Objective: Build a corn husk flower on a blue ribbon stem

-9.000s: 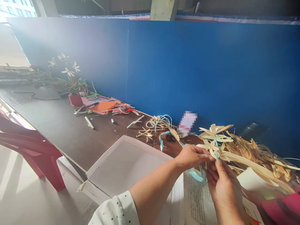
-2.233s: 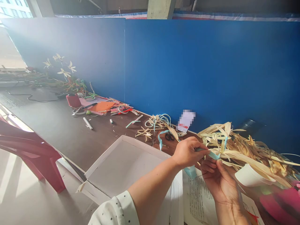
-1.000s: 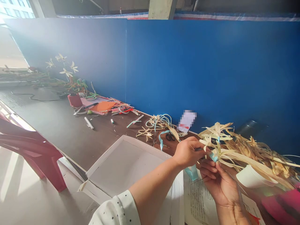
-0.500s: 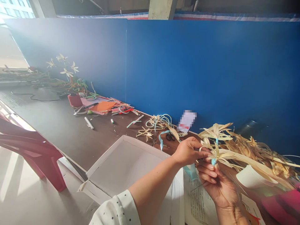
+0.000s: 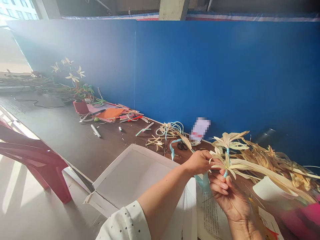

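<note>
My right hand (image 5: 231,196) pinches the light blue wrapped stem of a pale corn husk flower (image 5: 227,162) between thumb and fingers. My left hand (image 5: 200,162) is closed against the same flower from the left, its fingertips partly covered by the petals. A light blue ribbon (image 5: 204,184) hangs just below the left hand; where its upper end goes is hidden. Right behind stands a second husk flower (image 5: 228,140), also with a blue wrapped stem. Thin wire-like stems show under the right hand.
An open white box (image 5: 140,170) lies left of my forearm. Dried husks (image 5: 270,156) and a tilted white cup (image 5: 272,189) are at the right. Black scissors (image 5: 182,145) lie behind my left hand. A blue partition (image 5: 212,73) borders the table. A red chair (image 5: 50,166) stands at the left.
Both flowers have shifted slightly left and the held stem is turned a little. My hands stay together at the flower, the right one moving slightly left.
</note>
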A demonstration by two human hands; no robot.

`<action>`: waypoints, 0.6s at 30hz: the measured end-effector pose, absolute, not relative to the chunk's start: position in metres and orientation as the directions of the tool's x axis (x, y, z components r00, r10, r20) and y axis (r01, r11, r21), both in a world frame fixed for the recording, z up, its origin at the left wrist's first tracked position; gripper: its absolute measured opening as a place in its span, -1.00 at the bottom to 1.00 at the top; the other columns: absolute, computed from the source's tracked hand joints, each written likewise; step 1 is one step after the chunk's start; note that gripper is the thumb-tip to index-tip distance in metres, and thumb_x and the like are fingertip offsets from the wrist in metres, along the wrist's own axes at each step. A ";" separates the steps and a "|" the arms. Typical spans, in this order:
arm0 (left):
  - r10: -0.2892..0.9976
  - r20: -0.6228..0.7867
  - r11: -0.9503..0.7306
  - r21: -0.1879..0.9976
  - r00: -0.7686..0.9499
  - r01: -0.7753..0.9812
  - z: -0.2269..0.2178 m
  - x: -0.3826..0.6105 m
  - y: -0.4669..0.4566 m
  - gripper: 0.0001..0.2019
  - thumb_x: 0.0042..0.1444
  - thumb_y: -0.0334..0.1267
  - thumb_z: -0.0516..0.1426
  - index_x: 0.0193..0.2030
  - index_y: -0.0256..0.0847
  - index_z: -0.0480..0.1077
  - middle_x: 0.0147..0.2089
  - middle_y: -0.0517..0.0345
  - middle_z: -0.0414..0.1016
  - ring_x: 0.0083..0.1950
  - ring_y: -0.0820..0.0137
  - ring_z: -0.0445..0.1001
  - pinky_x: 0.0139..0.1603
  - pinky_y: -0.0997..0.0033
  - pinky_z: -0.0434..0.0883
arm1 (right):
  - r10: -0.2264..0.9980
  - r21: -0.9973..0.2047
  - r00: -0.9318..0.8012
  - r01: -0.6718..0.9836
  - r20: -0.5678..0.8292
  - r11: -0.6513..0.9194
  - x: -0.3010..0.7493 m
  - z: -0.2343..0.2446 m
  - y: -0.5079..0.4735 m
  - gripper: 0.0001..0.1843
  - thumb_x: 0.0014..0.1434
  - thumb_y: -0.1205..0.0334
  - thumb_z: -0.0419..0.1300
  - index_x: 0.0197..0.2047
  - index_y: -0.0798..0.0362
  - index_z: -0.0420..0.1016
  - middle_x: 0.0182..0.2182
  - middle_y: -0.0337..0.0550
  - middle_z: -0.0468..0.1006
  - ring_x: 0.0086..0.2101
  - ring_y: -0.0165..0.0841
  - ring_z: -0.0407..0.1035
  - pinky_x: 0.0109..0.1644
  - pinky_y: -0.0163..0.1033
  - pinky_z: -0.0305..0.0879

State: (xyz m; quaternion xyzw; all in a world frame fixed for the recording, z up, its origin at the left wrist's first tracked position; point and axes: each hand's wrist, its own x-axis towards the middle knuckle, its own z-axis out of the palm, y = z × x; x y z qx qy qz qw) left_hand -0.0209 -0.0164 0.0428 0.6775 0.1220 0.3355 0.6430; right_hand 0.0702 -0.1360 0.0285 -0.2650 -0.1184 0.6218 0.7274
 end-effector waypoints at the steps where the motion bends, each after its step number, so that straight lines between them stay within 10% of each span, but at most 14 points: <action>1: 0.587 0.312 -0.136 0.948 0.748 -0.289 0.042 -0.021 -0.017 -0.63 -0.17 0.03 0.29 -0.41 -0.30 0.55 -0.36 0.11 0.46 -0.26 0.42 0.36 -0.22 0.49 0.32 | 0.962 -0.545 0.219 -0.833 -0.162 0.098 0.069 0.029 -0.135 -0.53 -0.29 0.45 0.45 -0.29 0.08 0.38 -0.53 -0.37 0.26 -0.57 -0.64 0.18 -0.61 -0.59 0.16; 8: 0.610 0.258 -0.049 0.956 0.749 -0.289 0.034 -0.014 -0.021 -0.53 -0.19 0.09 0.27 -0.31 -0.32 0.55 -0.40 0.14 0.46 -0.38 0.49 0.32 -0.35 0.50 0.29 | 0.919 -0.575 0.352 -0.795 -0.177 0.194 0.065 0.035 -0.127 -0.50 -0.37 0.46 0.47 -0.32 0.10 0.39 -0.51 -0.38 0.30 -0.57 -0.66 0.16 -0.61 -0.59 0.18; 18: 0.768 0.327 -0.336 0.938 0.550 -0.088 0.037 -0.015 -0.023 -0.67 -0.06 -0.05 0.24 -0.19 -0.18 0.56 -0.31 0.18 0.39 -0.36 0.52 0.31 -0.27 0.52 0.34 | 0.809 -0.647 0.574 -0.666 -0.128 0.371 0.076 0.029 -0.117 -0.59 -0.32 0.39 0.47 -0.36 0.12 0.44 -0.49 -0.35 0.40 -0.52 -0.62 0.22 -0.58 -0.56 0.21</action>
